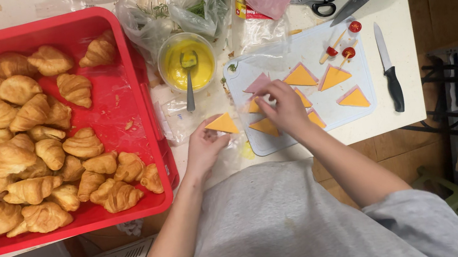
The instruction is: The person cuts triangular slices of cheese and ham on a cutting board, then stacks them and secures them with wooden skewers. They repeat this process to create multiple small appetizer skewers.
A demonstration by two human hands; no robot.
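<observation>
- Two bare hands are working at a pale counter, seen from above, near the middle of the frame.
- The left hand point(202, 146) is pinching an orange cheese triangle point(222, 124) by its lower left edge, holding it clear of the counter, probably so it stays clean and ready to hand.
- That triangle is lying nearly flat, its long axis running left to right across the frame, its sharpest tip pointing toward the lower right.
- The right hand point(282, 107) is curling fingers down onto the cutting board point(314, 46), fingertips pressing together on a pink ham triangle point(257, 84); whether it is gripping or only touching, I cannot tell.
- More cheese-on-ham triangles point(334, 76) are sitting apart on the board, seemingly spaced for easy picking.
- A bowl of yellow sauce point(187, 62) with a spoon is standing just left of the board.
- A red crate point(131, 101) heaped with croissants point(15, 145) is filling the left side.
- A black-handled knife point(389, 67) is lying right of the board, blade pointing up-frame.
</observation>
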